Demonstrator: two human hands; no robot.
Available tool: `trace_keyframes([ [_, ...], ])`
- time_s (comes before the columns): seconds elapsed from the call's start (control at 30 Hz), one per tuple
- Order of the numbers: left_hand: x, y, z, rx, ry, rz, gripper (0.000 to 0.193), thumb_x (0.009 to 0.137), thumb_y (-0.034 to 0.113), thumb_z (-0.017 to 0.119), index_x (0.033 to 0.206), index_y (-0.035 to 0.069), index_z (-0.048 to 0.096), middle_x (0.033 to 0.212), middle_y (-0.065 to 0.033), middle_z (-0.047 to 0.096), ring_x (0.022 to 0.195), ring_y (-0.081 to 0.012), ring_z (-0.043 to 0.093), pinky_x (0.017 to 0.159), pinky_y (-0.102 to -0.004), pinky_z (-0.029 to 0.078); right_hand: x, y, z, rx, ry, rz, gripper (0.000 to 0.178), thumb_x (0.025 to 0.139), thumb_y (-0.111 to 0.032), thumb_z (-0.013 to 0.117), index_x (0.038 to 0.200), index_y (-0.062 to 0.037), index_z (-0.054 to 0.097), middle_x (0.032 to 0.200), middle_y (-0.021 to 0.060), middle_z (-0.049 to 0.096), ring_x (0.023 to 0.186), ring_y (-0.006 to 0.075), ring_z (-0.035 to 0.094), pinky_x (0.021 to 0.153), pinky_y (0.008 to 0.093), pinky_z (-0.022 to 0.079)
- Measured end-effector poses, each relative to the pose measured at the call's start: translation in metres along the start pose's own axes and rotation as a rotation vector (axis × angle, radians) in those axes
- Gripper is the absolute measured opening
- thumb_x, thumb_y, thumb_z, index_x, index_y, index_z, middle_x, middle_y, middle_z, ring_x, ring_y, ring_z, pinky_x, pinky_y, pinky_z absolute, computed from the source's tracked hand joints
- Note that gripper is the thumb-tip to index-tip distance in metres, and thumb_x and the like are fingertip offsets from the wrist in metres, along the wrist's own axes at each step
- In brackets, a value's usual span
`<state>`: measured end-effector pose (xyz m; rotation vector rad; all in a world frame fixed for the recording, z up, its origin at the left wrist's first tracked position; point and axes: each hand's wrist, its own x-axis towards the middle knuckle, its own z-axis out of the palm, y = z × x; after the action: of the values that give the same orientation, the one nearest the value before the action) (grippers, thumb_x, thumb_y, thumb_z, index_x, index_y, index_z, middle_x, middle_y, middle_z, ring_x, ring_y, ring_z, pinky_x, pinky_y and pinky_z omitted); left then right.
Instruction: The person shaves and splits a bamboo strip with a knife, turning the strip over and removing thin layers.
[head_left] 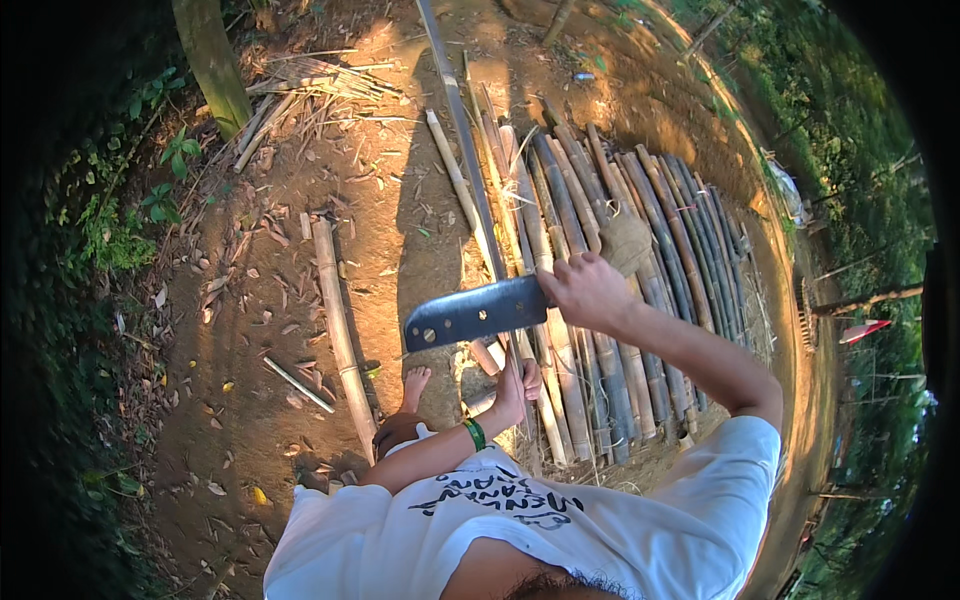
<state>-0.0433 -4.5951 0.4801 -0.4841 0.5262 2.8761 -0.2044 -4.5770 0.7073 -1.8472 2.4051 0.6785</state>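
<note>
My right hand (588, 292) is closed round the handle of a broad dark cleaver (468, 314), whose blade has several holes and points left. The handle itself is mostly covered by my fingers. The blade lies across a long split bamboo strip (463, 125), hiding part of it; whether the edge touches the strip I cannot tell. Nearer my body, my left hand (512, 392) grips the near end of that strip, below the blade. A green band is on my left wrist. Beyond the blade, the strip stretches far away over the ground.
Several bamboo poles (665, 240) lie side by side on the right. A single pole (342, 335) and a short thin stick (299, 384) lie on the left. Split pieces (325, 78) are heaped near a tree trunk (213, 65). My bare foot (416, 380) is left of my left hand.
</note>
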Motion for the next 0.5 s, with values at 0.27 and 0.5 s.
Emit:
trace_keyframes([
  [0.27, -0.018, -0.033, 0.005, 0.018, -0.150, 0.006, 0.069, 0.100, 0.069, 0.022, 0.057, 0.014, 0.030, 0.054, 0.0010, 0.029, 0.046, -0.0121, 0.028, 0.046, -0.0272, 0.026, 0.070, 0.164, -0.157, -0.154, 0.434, 0.494, 0.020, 0.080, -0.003, 0.057, 0.098, -0.0056, 0.065, 0.070, 0.0120, 0.065, 0.055, 0.0218, 0.063, 0.046, 0.0365, 0.051],
  [0.5, -0.011, -0.024, 0.015, -0.050, -0.429, -0.166, 0.071, 0.094, 0.076, 0.021, 0.061, 0.015, 0.033, 0.052, 0.0011, 0.031, 0.045, -0.0120, 0.029, 0.045, -0.0278, 0.025, 0.004, 0.188, -0.177, 0.501, 0.750, 0.724, 0.027, 0.075, -0.026, 0.069, 0.069, 0.0002, 0.065, 0.064, 0.0138, 0.063, 0.058, 0.0249, 0.060, 0.059, 0.0424, 0.048],
])
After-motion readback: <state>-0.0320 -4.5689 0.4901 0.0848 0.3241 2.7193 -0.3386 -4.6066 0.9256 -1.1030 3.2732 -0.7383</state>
